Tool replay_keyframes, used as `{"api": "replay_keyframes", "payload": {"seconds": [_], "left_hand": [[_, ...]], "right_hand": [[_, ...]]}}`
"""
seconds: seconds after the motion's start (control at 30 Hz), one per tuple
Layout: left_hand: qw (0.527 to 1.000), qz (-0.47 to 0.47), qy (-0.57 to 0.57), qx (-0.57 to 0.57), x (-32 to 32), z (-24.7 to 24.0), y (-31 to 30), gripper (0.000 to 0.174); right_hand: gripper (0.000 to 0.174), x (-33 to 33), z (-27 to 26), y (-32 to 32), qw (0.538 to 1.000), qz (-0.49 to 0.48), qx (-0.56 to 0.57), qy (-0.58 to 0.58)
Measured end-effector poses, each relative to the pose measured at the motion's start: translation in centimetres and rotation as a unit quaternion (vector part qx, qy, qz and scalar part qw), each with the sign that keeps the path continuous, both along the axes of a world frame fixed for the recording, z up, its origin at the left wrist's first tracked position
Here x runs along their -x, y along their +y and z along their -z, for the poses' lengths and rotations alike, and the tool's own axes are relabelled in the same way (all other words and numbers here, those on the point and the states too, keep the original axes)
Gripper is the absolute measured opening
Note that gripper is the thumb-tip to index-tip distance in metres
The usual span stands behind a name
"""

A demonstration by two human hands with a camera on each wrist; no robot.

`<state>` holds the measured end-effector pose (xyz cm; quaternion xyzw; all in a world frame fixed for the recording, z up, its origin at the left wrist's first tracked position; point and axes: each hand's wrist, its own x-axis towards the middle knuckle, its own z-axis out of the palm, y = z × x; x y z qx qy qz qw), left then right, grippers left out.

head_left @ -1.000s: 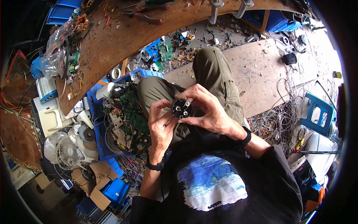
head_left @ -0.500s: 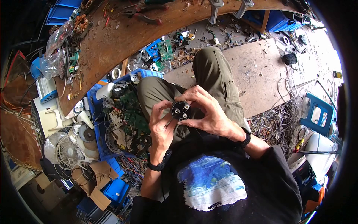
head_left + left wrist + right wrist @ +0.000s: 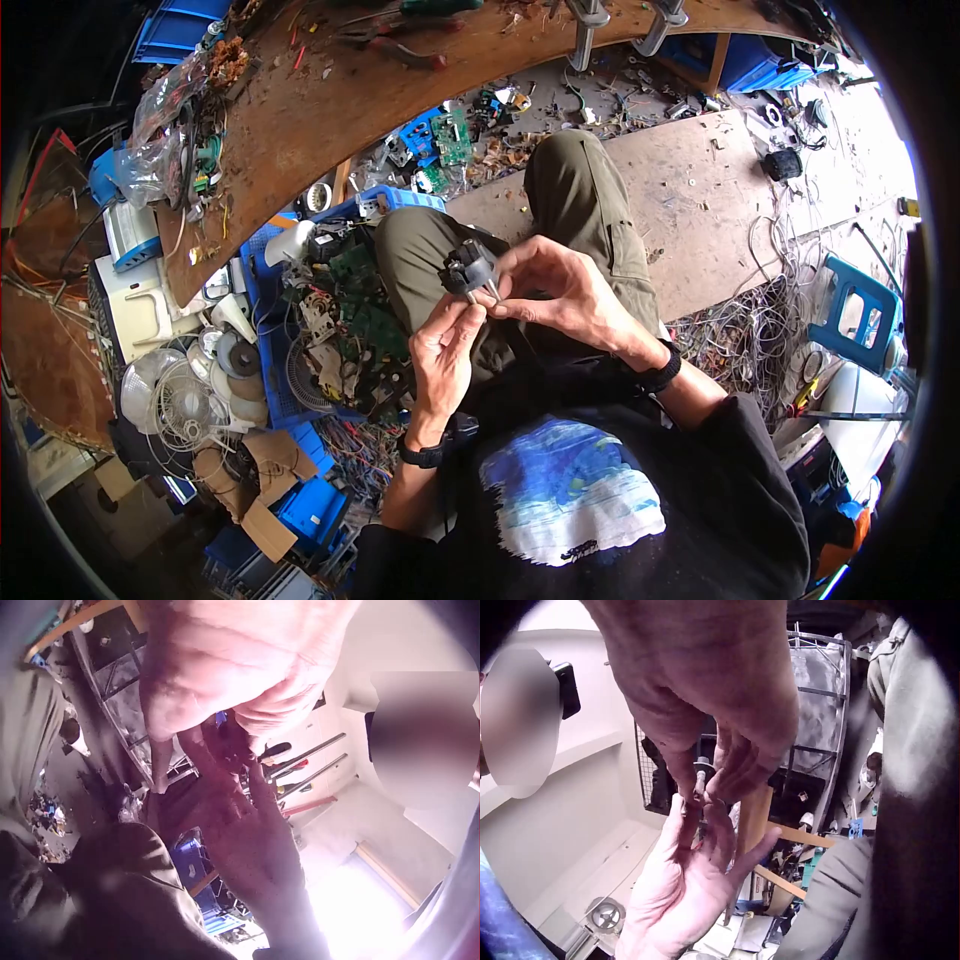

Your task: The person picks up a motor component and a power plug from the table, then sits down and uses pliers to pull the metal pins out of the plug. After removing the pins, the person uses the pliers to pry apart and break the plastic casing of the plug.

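Note:
Above the lap in the head view, a small round part (image 3: 474, 268), black at one end and grey at the other, with short metal posts, is held between both hands. My left hand (image 3: 442, 360) pinches it from below with thumb and fingertips. From the right, my right hand (image 3: 572, 300) grips its grey side between thumb and curled fingers. In the right wrist view a bit of the part (image 3: 703, 768) shows between the fingertips of the two hands. Fingers hide most of it in the left wrist view.
A blue crate (image 3: 268, 350) full of circuit boards and scrap stands to the left of the knees. Pliers (image 3: 405, 50) lie on the wooden bench (image 3: 290, 130) ahead. Tangled cables (image 3: 730, 335) and a blue stool (image 3: 855, 310) are at the right.
The part has turned from showing its face with the posts to lying side-on. My left fingers have shifted underneath it, and the right hand has moved slightly right.

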<state>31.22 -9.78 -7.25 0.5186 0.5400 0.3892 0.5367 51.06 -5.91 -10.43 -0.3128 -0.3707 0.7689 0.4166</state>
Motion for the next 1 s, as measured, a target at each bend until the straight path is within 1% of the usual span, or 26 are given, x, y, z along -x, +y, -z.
{"api": "replay_keyframes", "payload": {"seconds": [0.07,0.13,0.17,0.23,0.27,0.3,0.37,0.4,0.5,0.57,0.63,0.7,0.73,0.77,0.8,0.83,0.87,0.9,0.97,1.0], "left_hand": [[1.0,-0.008,-0.005,0.019,-0.2,0.1,-0.1,0.019],[0.999,-0.028,0.031,0.008,-0.4,0.6,-0.2,0.02],[0.999,-0.028,0.031,0.008,-0.5,0.7,-0.2,0.02],[0.988,0.0,0.151,-0.005,-0.6,0.8,-0.2,0.021],[0.986,-0.003,0.169,-0.001,-0.9,0.8,-0.1,0.023],[0.986,-0.004,0.168,0.0,-1.2,0.7,0.0,0.023],[0.989,-0.008,0.145,0.04,-1.5,0.5,0.2,0.024],[0.989,0.009,0.142,0.037,-1.4,0.8,0.4,0.024],[0.985,0.006,0.168,0.039,-1.5,0.6,0.4,0.025],[0.986,0.006,0.163,0.024,-1.7,0.2,0.5,0.023],[0.986,-0.005,0.156,0.051,-1.9,-0.4,0.6,0.022],[0.985,0.004,0.171,0.033,-1.5,0.2,0.5,0.021],[0.982,0.015,0.187,0.015,-1.1,0.6,0.4,0.022],[0.993,-0.012,0.118,-0.016,-1.0,1.4,0.3,0.03],[0.997,-0.037,0.066,-0.023,-1.3,1.0,0.6,0.037],[0.998,-0.062,0.014,-0.028,-1.5,0.6,0.9,0.044],[0.998,-0.058,-0.027,-0.008,-1.0,0.6,1.1,0.057],[0.998,-0.06,-0.026,-0.009,-0.8,0.5,1.4,0.057],[0.998,0.029,0.015,-0.05,-0.6,0.1,2.2,0.058],[0.997,0.048,0.032,-0.049,-0.5,0.1,2.4,0.057]], "right_hand": [[0.022,0.2,-0.2,0.0,1.0,-0.003,0.017,0.01],[0.021,0.3,0.3,0.0,1.0,-0.008,0.025,0.001],[0.019,0.3,0.6,0.0,0.999,-0.014,0.032,-0.008],[0.019,0.5,1.5,-0.1,0.998,-0.022,0.047,-0.022],[0.019,0.6,1.9,-0.1,0.997,-0.031,0.062,-0.036],[0.019,0.6,2.0,-0.2,0.997,-0.032,0.064,-0.036],[0.019,0.7,2.1,-0.3,0.996,-0.037,0.084,-0.012],[0.019,0.6,2.1,-0.2,0.996,-0.036,0.085,-0.013],[0.017,0.3,1.8,-0.2,0.996,-0.045,0.077,0.005],[0.016,0.3,1.7,-0.1,0.993,-0.058,0.087,0.055],[0.016,0.2,1.7,-0.1,0.993,-0.059,0.088,0.052],[0.016,0.1,1.7,-0.1,0.993,-0.063,0.087,0.05],[0.017,0.0,1.7,-0.1,0.996,-0.058,0.064,0.025],[0.017,-0.1,1.8,-0.1,0.998,-0.053,0.041,-0.001],[0.017,-0.2,1.8,-0.1,0.998,-0.054,0.039,-0.001],[0.017,-0.3,2.0,-0.2,0.998,-0.053,0.014,-0.034],[0.017,-0.4,2.0,-0.3,0.996,-0.051,-0.01,-0.068],[0.017,-0.4,1.9,-0.3,0.996,-0.054,-0.011,-0.068],[0.014,-0.4,1.4,-0.3,0.98,-0.022,-0.112,-0.163],[0.014,-0.4,1.5,-0.2,0.98,-0.023,-0.113,-0.163]]}}
